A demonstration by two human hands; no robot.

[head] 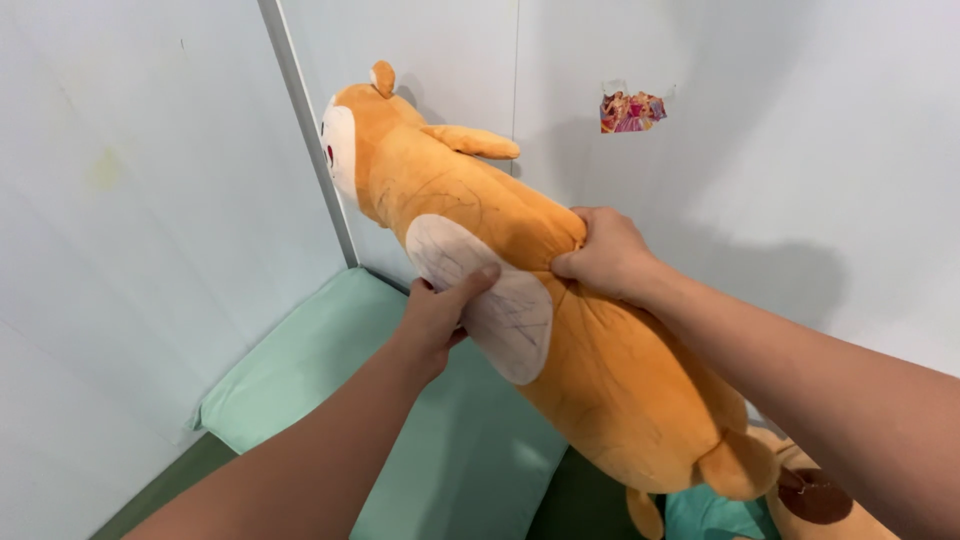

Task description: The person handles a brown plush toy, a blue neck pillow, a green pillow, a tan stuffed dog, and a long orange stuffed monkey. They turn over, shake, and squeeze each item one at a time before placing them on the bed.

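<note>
From the head view, we are holding a long orange plush (pixel 600 370) up in the air in a corner, its head nearly meeting the wall strip (pixel 305 120). Our left hand (pixel 440 315) is gripping the white belly patch (pixel 490 295), fingers closed on its edge. Our right hand (pixel 605 255) is pinching the plush's back. Below, a green cushion (pixel 300 370) is lying against the walls; another toy (pixel 820 495) is sitting at the lower right edge.
</note>
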